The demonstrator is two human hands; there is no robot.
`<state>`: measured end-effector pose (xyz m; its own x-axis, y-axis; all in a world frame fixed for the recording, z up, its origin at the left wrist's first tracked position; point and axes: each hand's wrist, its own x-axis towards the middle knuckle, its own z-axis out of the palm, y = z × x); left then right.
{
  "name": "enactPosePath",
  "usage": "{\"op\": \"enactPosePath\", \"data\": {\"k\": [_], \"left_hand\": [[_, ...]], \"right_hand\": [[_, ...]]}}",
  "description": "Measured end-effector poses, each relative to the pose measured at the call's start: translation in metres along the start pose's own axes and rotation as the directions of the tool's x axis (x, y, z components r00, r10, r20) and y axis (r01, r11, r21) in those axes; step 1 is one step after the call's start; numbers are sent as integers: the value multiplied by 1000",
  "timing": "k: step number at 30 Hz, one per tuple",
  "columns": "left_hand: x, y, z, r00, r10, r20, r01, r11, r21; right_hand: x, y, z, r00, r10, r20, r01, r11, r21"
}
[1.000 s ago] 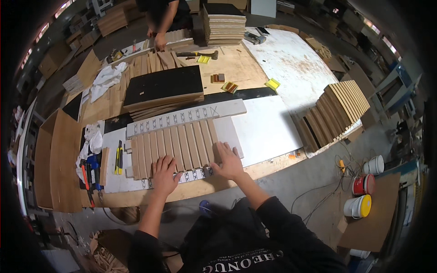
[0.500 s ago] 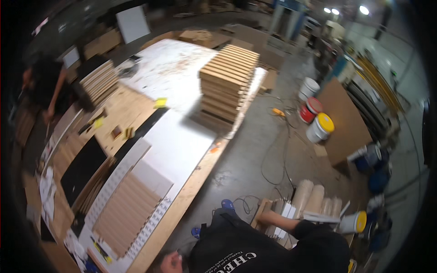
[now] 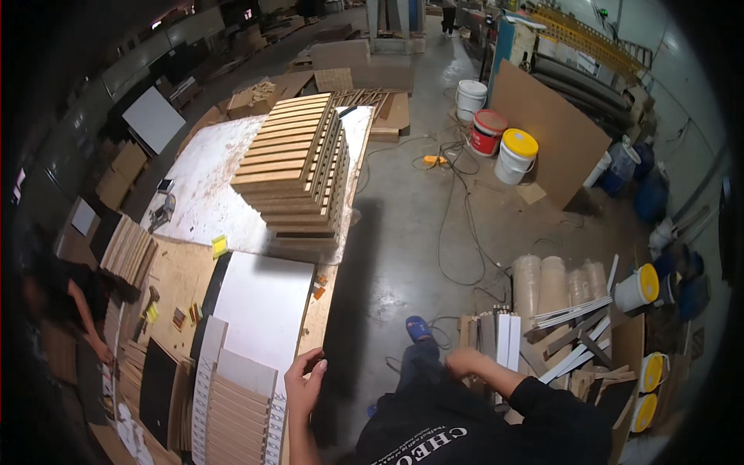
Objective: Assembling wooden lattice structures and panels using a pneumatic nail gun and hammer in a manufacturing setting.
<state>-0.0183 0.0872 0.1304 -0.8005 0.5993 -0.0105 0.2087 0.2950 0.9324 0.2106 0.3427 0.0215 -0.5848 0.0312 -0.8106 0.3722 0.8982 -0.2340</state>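
My left hand (image 3: pixel 304 381) is raised beside the table's near edge, fingers extended and thumb apart, with nothing in it. Just left of it lies a panel of narrow wood strips (image 3: pixel 236 418), flanked by white strips with a printed pattern. Over my lap, my right hand (image 3: pixel 466 363) is beside a bundle of upright white and brown strips (image 3: pixel 504 341). Its fingers are small and partly turned away, so their closure and contents are unclear. A tall stack of slatted wood panels (image 3: pixel 291 167) stands farther along the table.
Loose cables (image 3: pixel 465 225) trail across the floor near white and red buckets (image 3: pixel 488 132). Wrapped rolls (image 3: pixel 554 279) and offcut strips (image 3: pixel 581 341) stand to my right. Across the table, another person's arm (image 3: pixel 85 314) reaches toward stacked boards. A white board (image 3: pixel 263 298) lies on the table.
My view has turned, with the table now farther left. My left hand has risen to the table edge. My right hand has drawn back from the strip bundle toward my body.
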Motion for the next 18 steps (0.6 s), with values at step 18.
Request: {"op": "enactPosePath", "data": {"k": [18], "left_hand": [[209, 67, 71, 818, -385, -428, 196, 885, -422]], "right_hand": [[-157, 122, -428, -542, -161, -825, 655, -696, -295]]}}
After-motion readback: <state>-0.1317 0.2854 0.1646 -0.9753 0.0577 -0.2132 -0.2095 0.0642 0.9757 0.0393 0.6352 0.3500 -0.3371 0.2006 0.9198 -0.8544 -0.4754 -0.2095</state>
